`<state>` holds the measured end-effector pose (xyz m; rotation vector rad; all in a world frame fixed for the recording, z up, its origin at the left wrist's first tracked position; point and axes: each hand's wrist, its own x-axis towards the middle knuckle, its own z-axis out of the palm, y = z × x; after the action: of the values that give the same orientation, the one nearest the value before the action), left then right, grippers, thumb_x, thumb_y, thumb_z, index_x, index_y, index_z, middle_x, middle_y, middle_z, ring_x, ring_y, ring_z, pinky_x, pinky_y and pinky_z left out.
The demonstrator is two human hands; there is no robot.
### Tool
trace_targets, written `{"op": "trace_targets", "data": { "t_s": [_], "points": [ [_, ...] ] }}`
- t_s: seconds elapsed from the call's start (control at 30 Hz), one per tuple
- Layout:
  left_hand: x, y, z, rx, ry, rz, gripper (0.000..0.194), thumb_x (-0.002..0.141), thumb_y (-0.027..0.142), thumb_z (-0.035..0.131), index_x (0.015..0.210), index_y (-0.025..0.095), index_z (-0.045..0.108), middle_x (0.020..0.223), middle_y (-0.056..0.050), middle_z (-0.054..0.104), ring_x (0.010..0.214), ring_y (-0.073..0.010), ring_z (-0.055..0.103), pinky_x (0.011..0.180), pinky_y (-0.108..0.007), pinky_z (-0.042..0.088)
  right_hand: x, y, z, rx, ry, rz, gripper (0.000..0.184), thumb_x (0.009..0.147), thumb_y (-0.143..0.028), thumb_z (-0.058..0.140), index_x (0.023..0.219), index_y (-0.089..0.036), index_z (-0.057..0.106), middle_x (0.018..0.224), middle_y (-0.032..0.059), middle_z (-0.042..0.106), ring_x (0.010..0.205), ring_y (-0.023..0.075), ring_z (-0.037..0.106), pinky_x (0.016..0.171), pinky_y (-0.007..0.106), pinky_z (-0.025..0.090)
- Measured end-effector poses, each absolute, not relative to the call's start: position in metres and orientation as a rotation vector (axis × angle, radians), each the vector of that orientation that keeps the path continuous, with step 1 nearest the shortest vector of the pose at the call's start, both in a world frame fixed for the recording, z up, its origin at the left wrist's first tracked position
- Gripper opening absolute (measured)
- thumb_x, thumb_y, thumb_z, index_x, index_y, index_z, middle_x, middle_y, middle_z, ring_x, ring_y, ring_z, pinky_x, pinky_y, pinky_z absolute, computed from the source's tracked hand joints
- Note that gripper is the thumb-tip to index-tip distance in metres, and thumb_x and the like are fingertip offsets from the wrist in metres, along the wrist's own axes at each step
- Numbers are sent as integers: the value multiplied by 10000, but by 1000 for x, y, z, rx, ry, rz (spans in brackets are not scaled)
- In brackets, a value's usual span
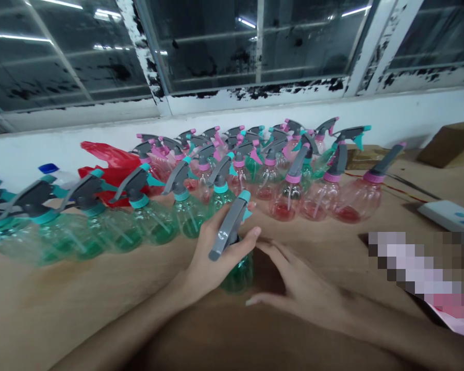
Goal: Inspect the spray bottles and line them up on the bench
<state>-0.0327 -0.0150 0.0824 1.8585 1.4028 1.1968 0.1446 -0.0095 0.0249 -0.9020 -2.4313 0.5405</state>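
My left hand is wrapped round the neck of a green spray bottle with a grey and teal trigger head, which stands close to me. Its collar is hidden behind my fingers. To the right of that bottle, my right hand is open, thumb and fingers apart, with the fingertips near the bottle's side. Beyond my hands runs a row of green spray bottles on the left. Pink-collared spray bottles stand on the right, and several more are crowded behind them.
A red plastic bag lies behind the left row, near a blue-capped bottle. Cardboard boxes sit at the back right. A white device with wires and a partly blurred pink item are at the right of the table.
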Motion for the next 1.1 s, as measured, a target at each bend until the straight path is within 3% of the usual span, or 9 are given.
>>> {"op": "trace_targets", "data": {
  "t_s": [0.1, 0.23, 0.4, 0.57, 0.7, 0.87, 1.1],
  "points": [
    [-31, -16, 81, 1825, 1353, 1218, 337, 793, 334, 623, 1102, 237, 534, 1024, -49, 625, 928, -206, 607, 809, -335, 503, 127, -16, 39, -916, -2286, 537, 777, 711, -586, 589, 1316, -162, 349, 1222, 149, 543, 1134, 302, 499, 915, 469, 448],
    [-29, -17, 81, 1787, 1264, 1252, 415, 788, 316, 642, 1168, 254, 487, 1212, -48, 565, 1098, -207, 547, 965, -360, 431, 110, -20, 44, -907, -2217, 491, 595, 731, -528, 602, 1164, -141, 469, 1102, 145, 587, 1028, 288, 541, 851, 445, 465],
    [-31, -20, 88, 1811, 1229, 1186, 516, 753, 333, 677, 1198, 221, 442, 1221, -83, 546, 1116, -244, 530, 975, -414, 418, 104, -15, 47, -896, -2269, 381, 393, 777, -424, 571, 1063, -158, 533, 999, 120, 608, 938, 285, 553, 780, 452, 451],
    [-30, -24, 84, 1810, 1205, 1185, 737, 689, 328, 736, 1300, 251, 332, 1301, -95, 485, 1183, -282, 473, 991, -468, 396, 118, -5, 56, -916, -2283, 286, 349, 744, -282, 558, 1078, -195, 509, 961, 72, 605, 933, 258, 554, 794, 428, 444],
    [-28, -25, 64, 1819, 1268, 1197, 570, 802, 341, 624, 1289, 248, 343, 1354, -92, 431, 1257, -258, 390, 1060, -481, 303, 135, 12, 53, -1030, -2237, 219, 250, 771, -306, 514, 1000, -207, 498, 944, 78, 591, 889, 270, 566, 756, 442, 454],
    [-29, -20, 30, 1876, 1422, 1301, 281, 905, 287, 467, 1176, 235, 413, 1234, -81, 495, 1160, -230, 462, 994, -462, 367, 143, 41, 48, -1148, -2188, 82, 389, 773, -520, 522, 1006, -209, 501, 975, 112, 578, 973, 329, 536, 748, 470, 464],
    [-33, -17, 10, 2004, 1479, 1299, 195, 902, 205, 451, 1087, 245, 405, 1210, -86, 439, 1173, -232, 429, 996, -470, 344, 131, 75, 52, -1229, -2203, -15, 479, 744, -556, 560, 1000, -153, 520, 950, 147, 586, 958, 349, 553, 731, 482, 476]
  ]
}}
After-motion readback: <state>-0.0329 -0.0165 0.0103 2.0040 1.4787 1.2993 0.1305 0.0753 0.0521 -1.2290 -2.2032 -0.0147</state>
